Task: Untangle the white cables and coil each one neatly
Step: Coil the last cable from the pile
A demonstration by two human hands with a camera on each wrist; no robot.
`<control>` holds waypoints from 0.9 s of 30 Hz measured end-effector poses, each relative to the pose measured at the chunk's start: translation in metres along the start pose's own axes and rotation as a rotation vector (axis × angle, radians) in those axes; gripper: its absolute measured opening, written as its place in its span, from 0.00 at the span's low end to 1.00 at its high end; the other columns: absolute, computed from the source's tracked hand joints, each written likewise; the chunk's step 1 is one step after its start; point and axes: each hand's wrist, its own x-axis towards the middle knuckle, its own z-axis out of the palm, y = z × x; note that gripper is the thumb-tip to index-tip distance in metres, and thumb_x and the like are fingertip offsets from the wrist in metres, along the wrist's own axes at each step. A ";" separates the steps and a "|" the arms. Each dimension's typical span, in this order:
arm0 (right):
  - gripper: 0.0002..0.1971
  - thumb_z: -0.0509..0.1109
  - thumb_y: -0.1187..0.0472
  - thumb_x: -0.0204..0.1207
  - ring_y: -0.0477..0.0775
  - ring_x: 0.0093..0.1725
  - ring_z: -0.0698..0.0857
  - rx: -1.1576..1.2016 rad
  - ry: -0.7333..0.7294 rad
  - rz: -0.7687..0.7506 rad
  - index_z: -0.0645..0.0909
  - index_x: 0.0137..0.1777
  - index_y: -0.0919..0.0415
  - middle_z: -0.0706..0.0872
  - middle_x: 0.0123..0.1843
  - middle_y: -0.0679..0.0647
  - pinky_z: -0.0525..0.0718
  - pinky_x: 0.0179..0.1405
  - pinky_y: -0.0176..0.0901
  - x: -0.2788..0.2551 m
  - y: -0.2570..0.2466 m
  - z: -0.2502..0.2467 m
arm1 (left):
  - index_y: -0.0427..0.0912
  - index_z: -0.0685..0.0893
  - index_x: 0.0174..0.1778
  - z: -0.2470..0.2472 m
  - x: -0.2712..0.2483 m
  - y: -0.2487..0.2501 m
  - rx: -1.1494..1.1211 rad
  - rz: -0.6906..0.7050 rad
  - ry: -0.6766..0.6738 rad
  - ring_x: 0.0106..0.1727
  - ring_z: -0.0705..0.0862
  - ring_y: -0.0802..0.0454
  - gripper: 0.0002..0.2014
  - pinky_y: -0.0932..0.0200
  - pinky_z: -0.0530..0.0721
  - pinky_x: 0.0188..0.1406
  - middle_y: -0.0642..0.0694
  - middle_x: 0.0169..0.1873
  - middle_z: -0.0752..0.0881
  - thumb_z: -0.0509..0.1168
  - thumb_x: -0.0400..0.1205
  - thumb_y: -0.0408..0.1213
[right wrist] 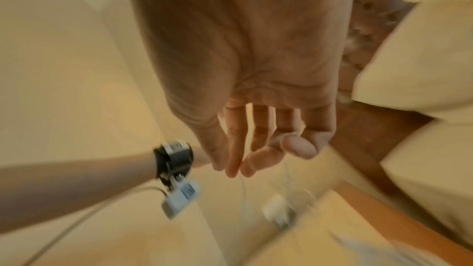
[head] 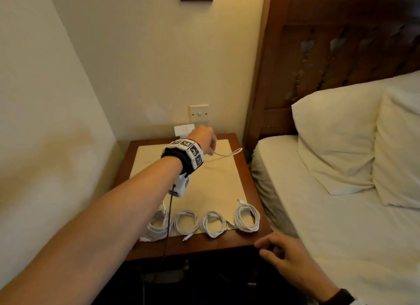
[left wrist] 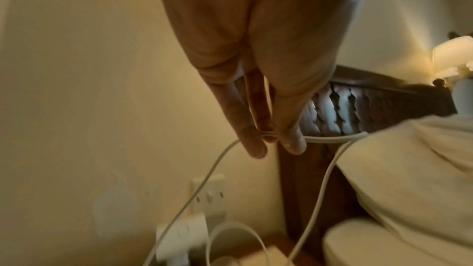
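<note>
My left hand (head: 204, 139) hovers over the far part of the bedside table (head: 247, 237). It pinches a loose white cable (head: 227, 153) between thumb and fingertips. In the left wrist view the hand (left wrist: 276, 145) holds that cable (left wrist: 330, 140), and both strands hang down toward the table. Several coiled white cables (head: 214, 224) lie in a row along the table's front edge; my forearm partly hides the leftmost one. My right hand (head: 275, 250) hangs by the front right corner, fingers loosely curled and holding nothing. The right wrist view is blurred and shows the hand (right wrist: 238, 169) relaxed.
A cream mat (head: 204, 186) covers the tabletop. A wall switch (head: 199, 114) and a white plug (head: 184, 130) sit on the wall behind the table. A bed with pillows (head: 336, 141) and a dark wooden headboard (head: 341, 43) stands close on the right.
</note>
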 end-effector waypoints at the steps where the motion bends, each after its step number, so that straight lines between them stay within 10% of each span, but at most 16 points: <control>1: 0.09 0.76 0.59 0.75 0.38 0.47 0.84 0.015 0.056 -0.076 0.87 0.47 0.40 0.87 0.47 0.34 0.78 0.44 0.27 0.003 -0.023 -0.014 | 0.39 0.91 0.38 -0.021 -0.002 -0.004 -0.016 0.004 0.073 0.42 0.87 0.49 0.02 0.56 0.85 0.48 0.44 0.38 0.90 0.77 0.73 0.31; 7: 0.12 0.74 0.58 0.77 0.44 0.51 0.82 0.058 0.371 -0.456 0.84 0.60 0.47 0.82 0.56 0.42 0.81 0.48 0.34 0.053 -0.173 -0.098 | 0.43 0.91 0.39 -0.165 -0.042 -0.011 -0.041 0.074 0.430 0.38 0.84 0.56 0.04 0.62 0.79 0.44 0.50 0.35 0.88 0.79 0.72 0.33; 14: 0.52 0.80 0.49 0.70 0.59 0.80 0.63 0.177 0.685 -0.274 0.52 0.85 0.61 0.61 0.82 0.60 0.63 0.79 0.50 0.143 -0.292 -0.157 | 0.50 0.89 0.40 -0.290 -0.117 0.017 -0.056 0.344 0.747 0.40 0.86 0.57 0.07 0.62 0.84 0.46 0.50 0.40 0.89 0.78 0.71 0.34; 18: 0.16 0.63 0.52 0.85 0.57 0.52 0.87 0.357 0.409 -0.278 0.83 0.56 0.65 0.88 0.52 0.60 0.84 0.59 0.49 0.165 -0.310 -0.170 | 0.43 0.91 0.43 -0.318 -0.155 0.020 -0.091 0.392 0.981 0.41 0.85 0.59 0.05 0.72 0.79 0.45 0.52 0.42 0.88 0.77 0.73 0.35; 20: 0.20 0.60 0.51 0.87 0.54 0.29 0.86 0.596 0.322 -0.278 0.80 0.40 0.65 0.84 0.32 0.57 0.87 0.37 0.47 0.163 -0.310 -0.172 | 0.43 0.91 0.42 -0.319 -0.166 0.007 -0.165 0.348 1.077 0.41 0.87 0.56 0.04 0.69 0.81 0.45 0.50 0.42 0.89 0.77 0.73 0.33; 24: 0.17 0.59 0.43 0.85 0.50 0.34 0.79 0.387 0.555 -0.306 0.79 0.47 0.55 0.80 0.36 0.49 0.80 0.37 0.46 0.146 -0.316 -0.187 | 0.40 0.86 0.64 -0.287 -0.159 -0.017 -0.264 0.168 0.880 0.59 0.86 0.52 0.18 0.71 0.79 0.59 0.42 0.63 0.86 0.71 0.77 0.25; 27: 0.14 0.55 0.47 0.86 0.46 0.37 0.73 0.344 0.538 -0.427 0.76 0.44 0.51 0.75 0.37 0.45 0.73 0.39 0.45 0.134 -0.333 -0.200 | 0.43 0.62 0.83 -0.262 -0.148 -0.023 -0.416 0.096 0.539 0.78 0.71 0.48 0.34 0.52 0.71 0.77 0.39 0.79 0.69 0.67 0.82 0.28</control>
